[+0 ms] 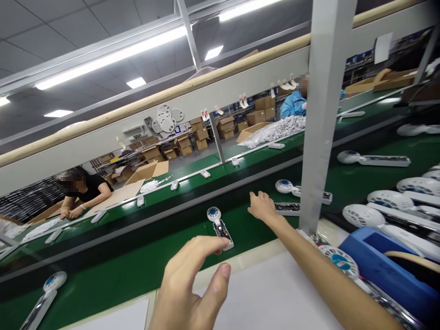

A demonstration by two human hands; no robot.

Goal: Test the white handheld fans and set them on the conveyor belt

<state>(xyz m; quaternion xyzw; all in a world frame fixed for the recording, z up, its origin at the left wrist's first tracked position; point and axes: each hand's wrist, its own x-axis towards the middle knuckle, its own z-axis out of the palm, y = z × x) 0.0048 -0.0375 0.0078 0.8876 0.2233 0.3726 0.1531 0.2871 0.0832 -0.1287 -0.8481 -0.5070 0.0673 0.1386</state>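
My left hand [194, 284] is raised in the foreground, its thumb and index finger apart with nothing between them. Just beyond its index fingertip, a white handheld fan [213, 214] with a blue centre lies on the green conveyor belt [137, 256], its handle uncovered and circuit parts showing. My right hand [263, 207] reaches over the belt with curled fingers around the head end of another open-handled fan [288, 209]; that head is hidden beneath the hand. Behind it lies a further fan [284, 186], partly covered by the metal post.
A grey metal post [323, 114] rises beside my right forearm. Several fans [388, 200] and a blue holder [388, 270] sit at the right. One fan [55, 280] lies at lower left. Across the belt, a person [84, 188] works beside white parts; another person wears blue [292, 104].
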